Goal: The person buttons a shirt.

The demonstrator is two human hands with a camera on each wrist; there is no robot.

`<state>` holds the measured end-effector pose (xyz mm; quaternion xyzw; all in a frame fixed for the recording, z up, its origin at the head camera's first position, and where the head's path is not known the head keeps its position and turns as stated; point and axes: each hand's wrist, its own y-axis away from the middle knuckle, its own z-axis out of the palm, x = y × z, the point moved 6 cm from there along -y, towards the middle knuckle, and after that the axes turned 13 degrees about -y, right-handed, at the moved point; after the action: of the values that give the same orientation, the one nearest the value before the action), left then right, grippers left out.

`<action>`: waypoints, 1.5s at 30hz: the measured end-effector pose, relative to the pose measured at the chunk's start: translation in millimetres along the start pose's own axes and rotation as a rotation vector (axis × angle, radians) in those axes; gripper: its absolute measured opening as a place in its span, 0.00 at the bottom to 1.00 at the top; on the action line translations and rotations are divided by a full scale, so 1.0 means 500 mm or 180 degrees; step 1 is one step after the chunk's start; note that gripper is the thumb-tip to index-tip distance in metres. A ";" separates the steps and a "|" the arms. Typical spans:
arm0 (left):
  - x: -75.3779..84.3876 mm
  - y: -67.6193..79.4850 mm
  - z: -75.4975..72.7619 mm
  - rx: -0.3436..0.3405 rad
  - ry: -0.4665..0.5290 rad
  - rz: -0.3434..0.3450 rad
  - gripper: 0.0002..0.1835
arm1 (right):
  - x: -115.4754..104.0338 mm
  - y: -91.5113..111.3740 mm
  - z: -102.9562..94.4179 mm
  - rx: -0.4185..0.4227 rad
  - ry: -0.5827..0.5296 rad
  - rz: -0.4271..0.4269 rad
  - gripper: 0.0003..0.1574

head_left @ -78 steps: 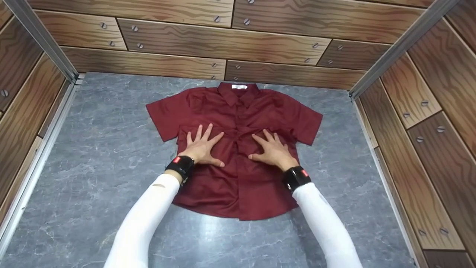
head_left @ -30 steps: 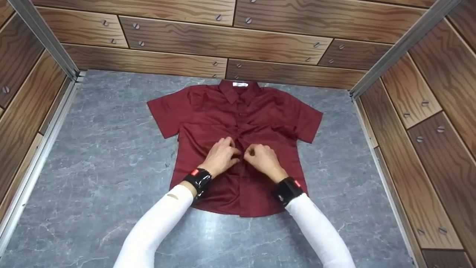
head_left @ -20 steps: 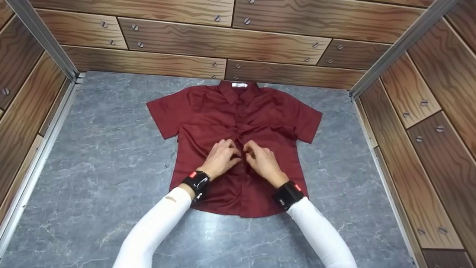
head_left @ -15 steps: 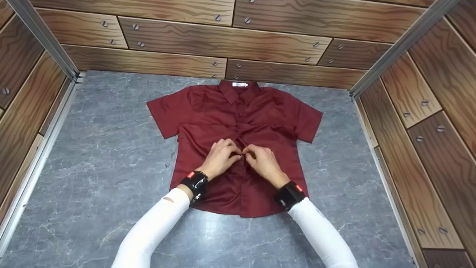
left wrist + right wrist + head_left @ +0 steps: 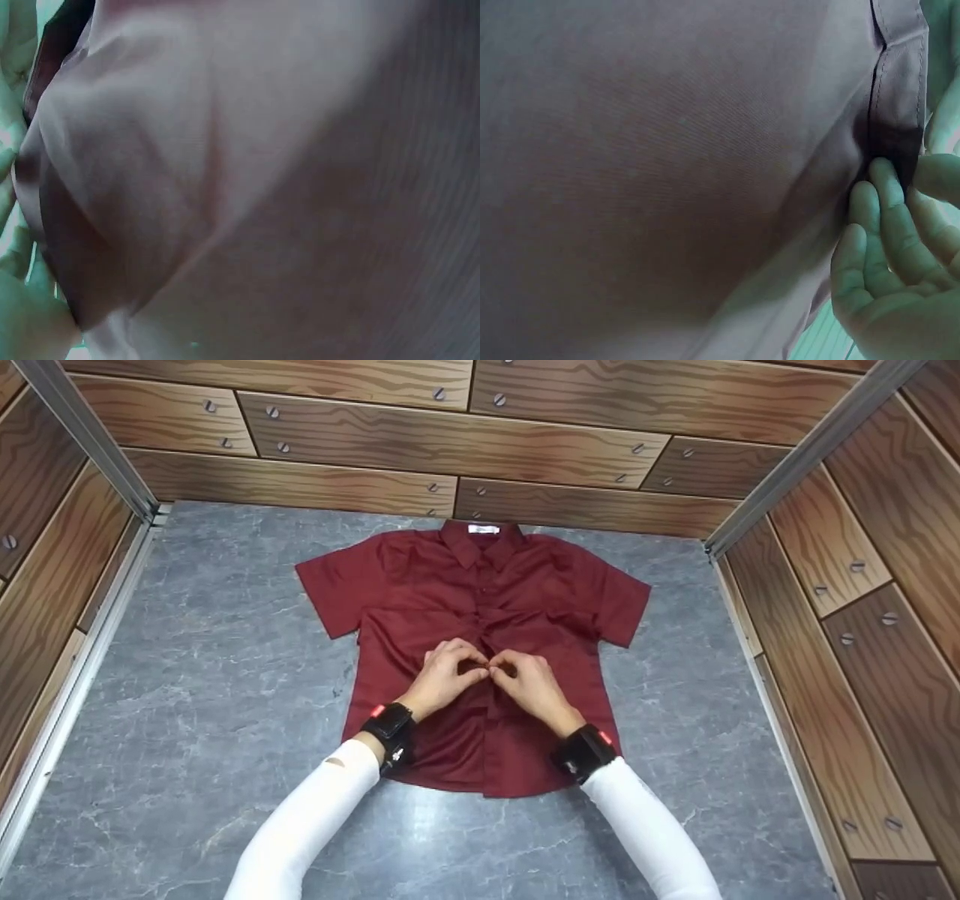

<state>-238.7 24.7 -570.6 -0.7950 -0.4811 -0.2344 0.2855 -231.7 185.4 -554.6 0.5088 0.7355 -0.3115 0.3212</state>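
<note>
A dark red short-sleeved button-up shirt lies spread front side up, collar away from me. At the middle of its front opening my left hand pinches the placket between thumb and forefinger. My right hand meets it there, thumb and fingertips pinching the other side of the same spot. In the right wrist view, fingers grip the stitched placket. Only part of a hand shows at the edge of the left wrist view, beside lifted cloth. Any button between the fingertips is hidden.
The shirt rests on a grey marbled surface. Wood-patterned panels stand at the back and both sides, with metal rails at the corners. A white label shows inside the collar.
Both hands lay spread flat on the shirt at first, then came together at the front opening. Lately the fingertips have closed in on each other at the placket; the shirt stays in place.
</note>
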 end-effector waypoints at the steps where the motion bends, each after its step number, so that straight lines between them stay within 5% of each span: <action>1: -0.003 0.000 0.001 -0.0011 0.0052 -0.0041 0.11 | 0.000 0.000 -0.001 0.0014 -0.0048 0.0003 0.04; 12: -0.021 -0.001 0.005 0.0061 0.0215 -0.0258 0.08 | 0.006 0.001 0.002 0.0050 -0.0232 0.0088 0.04; 21: -0.022 -0.004 0.012 -0.0270 0.0243 -0.0338 0.09 | 0.029 0.014 -0.014 0.0254 -0.0081 0.0461 0.18; 29: -0.016 -0.003 0.015 -0.0372 0.0098 -0.0300 0.09 | 0.042 0.013 -0.024 0.0139 0.0027 0.0669 0.08; 45: -0.009 -0.006 0.028 -0.0520 -0.0227 -0.0325 0.10 | 0.021 0.004 -0.012 0.0051 -0.0293 0.0579 0.07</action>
<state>-242.2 32.3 -582.9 -0.7979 -0.5102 -0.2586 0.1901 -233.7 196.4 -559.9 0.5611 0.6682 -0.3101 0.3775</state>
